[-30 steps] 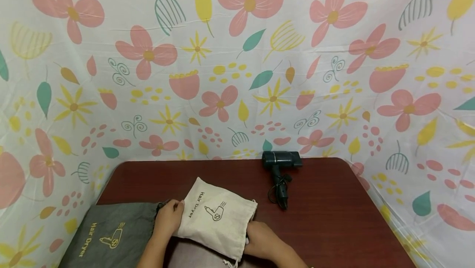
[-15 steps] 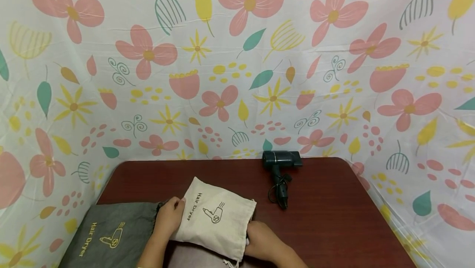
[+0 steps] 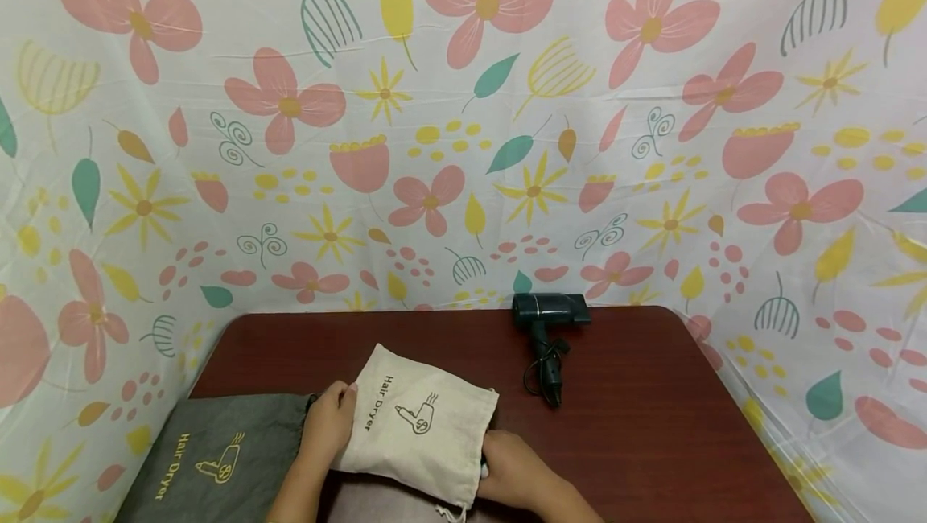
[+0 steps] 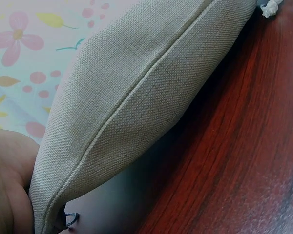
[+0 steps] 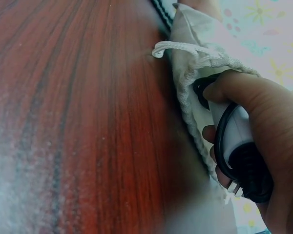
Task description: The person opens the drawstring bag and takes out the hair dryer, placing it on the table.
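A cream drawstring bag (image 3: 420, 426) printed "Hair Dryer" is held off the table at a tilt, its mouth facing right. My left hand (image 3: 329, 422) pinches its closed left end. In the left wrist view the bag's seamed side (image 4: 122, 97) looks full, with part of my left hand (image 4: 10, 180) at its corner. My right hand (image 3: 517, 467) is at the mouth. The right wrist view has my right hand (image 5: 259, 102) gripping the white handle of a hair dryer (image 5: 232, 129), with a black cord (image 5: 249, 170) bunched around it. The dryer's head is hidden inside the bag.
A black hair dryer (image 3: 549, 311) with its cord wrapped lies at the back of the dark red table (image 3: 652, 426). A grey "Hair Dryer" bag (image 3: 217, 450) lies at the left. Another greyish cloth (image 3: 384, 499) lies beneath the cream bag. A floral curtain (image 3: 463, 145) surrounds the table.
The cream bag and my left hand have shifted slightly left. My right hand stays nearly in place at the bag's mouth.
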The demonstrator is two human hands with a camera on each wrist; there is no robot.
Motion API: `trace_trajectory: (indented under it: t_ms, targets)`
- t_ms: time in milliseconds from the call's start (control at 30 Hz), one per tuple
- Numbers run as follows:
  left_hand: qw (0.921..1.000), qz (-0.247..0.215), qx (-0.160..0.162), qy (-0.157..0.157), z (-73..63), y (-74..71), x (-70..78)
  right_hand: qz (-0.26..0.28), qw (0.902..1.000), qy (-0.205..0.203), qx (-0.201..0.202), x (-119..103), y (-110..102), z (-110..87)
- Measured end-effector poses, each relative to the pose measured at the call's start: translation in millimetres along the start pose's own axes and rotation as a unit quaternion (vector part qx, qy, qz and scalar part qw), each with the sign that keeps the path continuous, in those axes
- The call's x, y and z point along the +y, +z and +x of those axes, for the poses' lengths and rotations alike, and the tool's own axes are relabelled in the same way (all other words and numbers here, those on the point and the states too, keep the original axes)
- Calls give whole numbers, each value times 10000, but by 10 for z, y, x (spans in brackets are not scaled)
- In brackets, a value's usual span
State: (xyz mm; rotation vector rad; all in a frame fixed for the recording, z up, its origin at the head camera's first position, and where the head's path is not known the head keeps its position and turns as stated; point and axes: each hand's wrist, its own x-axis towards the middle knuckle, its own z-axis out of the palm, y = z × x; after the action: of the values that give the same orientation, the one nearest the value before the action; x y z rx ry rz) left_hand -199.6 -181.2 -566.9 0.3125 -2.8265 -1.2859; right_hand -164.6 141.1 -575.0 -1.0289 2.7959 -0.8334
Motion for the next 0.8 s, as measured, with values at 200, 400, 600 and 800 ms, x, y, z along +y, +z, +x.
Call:
trace_trajectory:
  t_ms: [200,400,600,800]
  targets:
    - [9998,43,167,26,-2,-16,10,64,10000,64,5,20,11,-5]
    - [9997,95,208,50,-4,-41,17,188,9997,113,-74,31,0,-16]
    - [9994,249,221,116,-9,-77,19,186,9998,69,24,17,-11,-26]
    - [9991,302,283,91,-6,-90,1,125,9999,36,82,17,3,-38]
